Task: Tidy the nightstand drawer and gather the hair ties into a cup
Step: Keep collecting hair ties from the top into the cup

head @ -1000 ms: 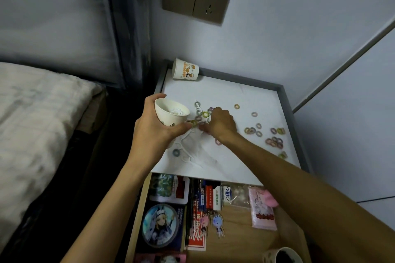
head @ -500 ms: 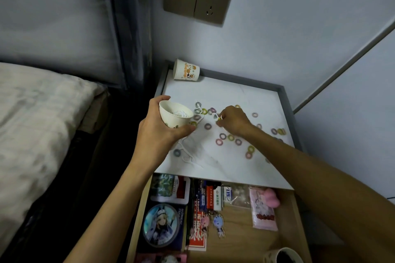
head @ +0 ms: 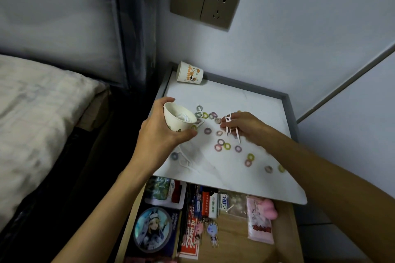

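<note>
My left hand (head: pixel 160 136) grips a white paper cup (head: pixel 178 120), tilted toward the right, just above the left part of the nightstand top (head: pixel 245 98). Something white lies inside the cup. My right hand (head: pixel 248 127) hovers a short way right of the cup and pinches a few thin white plastic picks (head: pixel 229 123). Several small colourful hair ties (head: pixel 222 145) lie scattered on the white top, between and below both hands, with more near the right edge (head: pixel 268 169).
A second printed paper cup (head: pixel 190 73) lies on its side at the back left corner. A white face mask (head: pixel 193 157) lies under my left wrist. The open drawer (head: pixel 237 239) below holds cards, keychains and packets. The bed (head: pixel 42 117) is at left.
My right hand has moved right, away from the cup, and lifted off the top with white picks pinched in its fingers. The left hand keeps the cup in place.
</note>
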Demonstrator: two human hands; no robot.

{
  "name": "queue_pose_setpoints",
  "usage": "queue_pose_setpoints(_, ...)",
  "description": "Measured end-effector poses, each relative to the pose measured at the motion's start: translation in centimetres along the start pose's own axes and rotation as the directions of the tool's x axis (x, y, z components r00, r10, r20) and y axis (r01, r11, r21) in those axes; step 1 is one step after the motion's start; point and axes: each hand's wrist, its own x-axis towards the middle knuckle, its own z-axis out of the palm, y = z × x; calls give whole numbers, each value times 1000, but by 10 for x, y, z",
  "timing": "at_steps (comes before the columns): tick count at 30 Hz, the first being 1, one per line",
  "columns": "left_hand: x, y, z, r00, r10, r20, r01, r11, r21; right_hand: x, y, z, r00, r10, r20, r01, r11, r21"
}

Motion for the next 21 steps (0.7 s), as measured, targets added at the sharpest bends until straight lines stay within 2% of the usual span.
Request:
queue_pose_setpoints(5,0,1,5,1000,-9,1,9,999,44,9,-1,-7,996,70,-63,-63,993,103)
queue_pose_setpoints(8,1,4,9,1000,-15,6,15,998,54,13,2,-11,993,61,-105,-54,996,66)
queue_pose_setpoints(10,2,5,12,1000,-19,14,18,999,50,12,2,-10,993,30,-116,-32,999,-11)
queue_pose_setpoints(13,1,6,13,999,-20,27,18,998,55,12,1,-12,984,-40,-171,2,976,-219)
queue_pose_setpoints(18,1,9,12,1000,-14,26,12,998,58,4,-9,-17,954,-189,-232,86,916,-391)
queue_pose_setpoints(21,0,10,12,999,-14,29,12,999,53,-2,-13,-14,946,-276,-169,147,832,-535)
